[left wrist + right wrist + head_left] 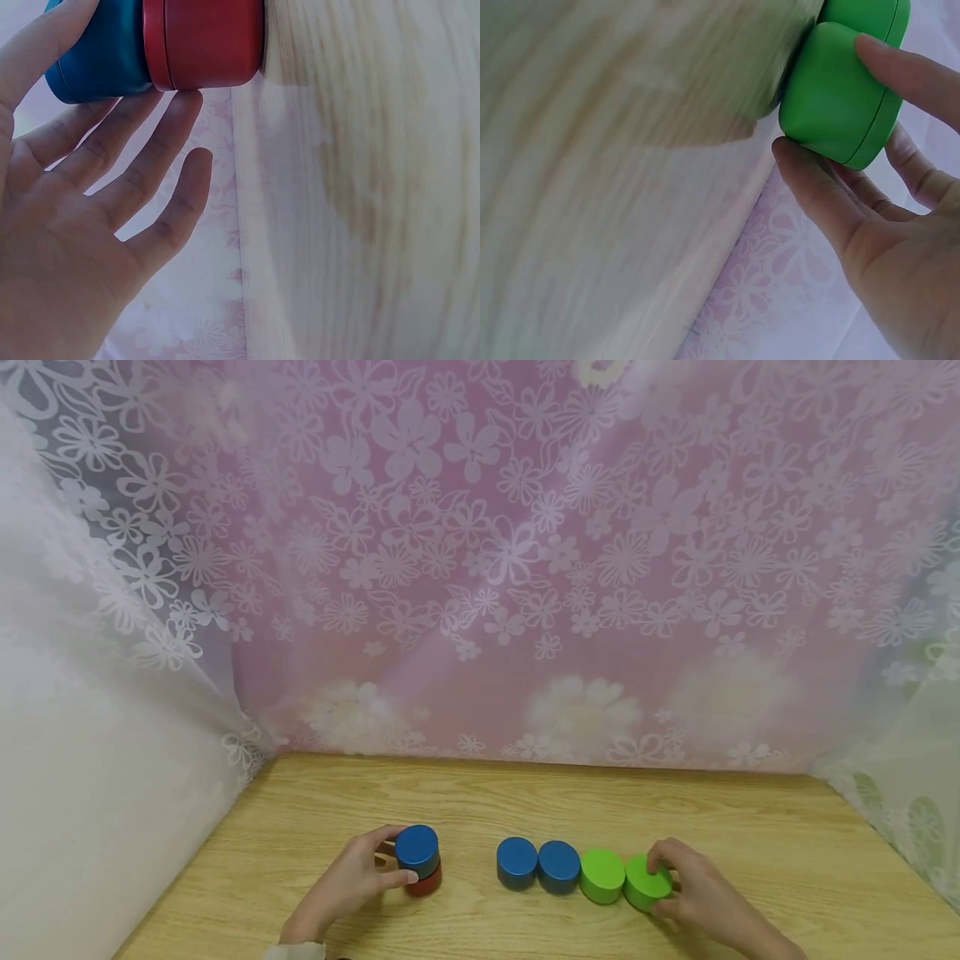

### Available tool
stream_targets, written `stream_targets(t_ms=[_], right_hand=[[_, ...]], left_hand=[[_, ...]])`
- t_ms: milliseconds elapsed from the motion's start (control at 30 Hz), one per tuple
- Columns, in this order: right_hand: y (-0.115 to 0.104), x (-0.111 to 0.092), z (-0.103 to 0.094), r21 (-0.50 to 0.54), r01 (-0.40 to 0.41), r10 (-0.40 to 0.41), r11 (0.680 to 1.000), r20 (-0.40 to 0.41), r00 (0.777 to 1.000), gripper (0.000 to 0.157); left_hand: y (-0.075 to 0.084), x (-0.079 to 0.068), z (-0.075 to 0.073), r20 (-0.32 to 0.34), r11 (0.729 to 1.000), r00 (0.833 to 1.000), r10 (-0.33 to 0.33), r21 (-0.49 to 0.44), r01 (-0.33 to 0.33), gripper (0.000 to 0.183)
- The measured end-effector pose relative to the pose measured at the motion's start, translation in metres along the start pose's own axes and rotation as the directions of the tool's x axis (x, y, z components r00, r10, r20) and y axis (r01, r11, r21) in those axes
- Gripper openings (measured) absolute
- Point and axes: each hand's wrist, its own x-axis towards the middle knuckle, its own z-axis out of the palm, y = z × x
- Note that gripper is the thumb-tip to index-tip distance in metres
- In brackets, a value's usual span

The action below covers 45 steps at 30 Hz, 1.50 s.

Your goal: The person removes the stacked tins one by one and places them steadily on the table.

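A blue round tin (417,850) sits on top of a red round tin (426,883) left of centre. My left hand (352,872) grips this stack from its left side, thumb on the near side and fingers on the far side. In the left wrist view the thumb lies over the blue tin, and one fingertip touches the red tin (206,41). To the right, my right hand (705,893) holds the end green tin (647,885) between thumb and fingers. That tin touches another green tin (602,874) on its left.
Two more blue tins, a left one (517,862) and a right one (558,865), continue the row beside the green tins. A wooden table (465,793) lies under everything. Flowered pink-white curtains (525,610) hang behind and at both sides.
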Motion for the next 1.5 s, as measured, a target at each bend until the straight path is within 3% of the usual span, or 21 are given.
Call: stream_targets(t_ms=[300,533,700,833,933,1133,1300,1500], right_hand=[[-0.003,0.001,0.000,0.000,0.003,-0.003,1.000,-0.013,1.000,0.052],[-0.012,0.004,-0.011,0.073,0.010,-0.011,0.997,0.012,1.000,0.051],[-0.027,0.019,-0.012,0.012,0.044,-0.042,0.999,-0.134,0.990,0.049],[-0.044,0.034,-0.004,-0.016,0.114,-0.114,0.993,-0.271,0.956,0.050],[-0.058,0.048,0.006,0.001,0.158,-0.151,0.987,-0.303,0.941,0.051],[-0.087,0.068,0.027,0.115,0.206,-0.172,0.972,-0.253,0.952,0.047],[-0.104,0.079,0.040,0.166,0.259,-0.217,0.951,-0.237,0.947,0.044],[-0.117,0.093,0.052,0.230,0.256,-0.214,0.939,-0.191,0.958,0.042]], left_hand=[[0.000,0.003,0.001,0.004,1.000,1.000,0.014,0.003,-0.014,0.060],[0.004,0.003,0.002,0.001,1.000,1.000,0.021,0.012,-0.021,0.061],[0.005,0.005,0.003,-0.003,1.000,1.000,0.018,0.008,-0.018,0.064],[0.004,0.005,0.005,0.003,1.000,1.000,0.011,0.020,-0.011,0.066],[0.004,0.005,0.005,0.007,1.000,1.000,0.015,0.025,-0.016,0.068],[0.001,0.000,0.004,0.022,0.999,0.999,0.026,0.037,-0.027,0.068],[0.000,0.000,0.004,0.045,0.999,0.998,0.033,0.026,-0.034,0.069],[-0.001,0.000,0.003,0.058,0.999,0.998,0.028,0.025,-0.029,0.068]])
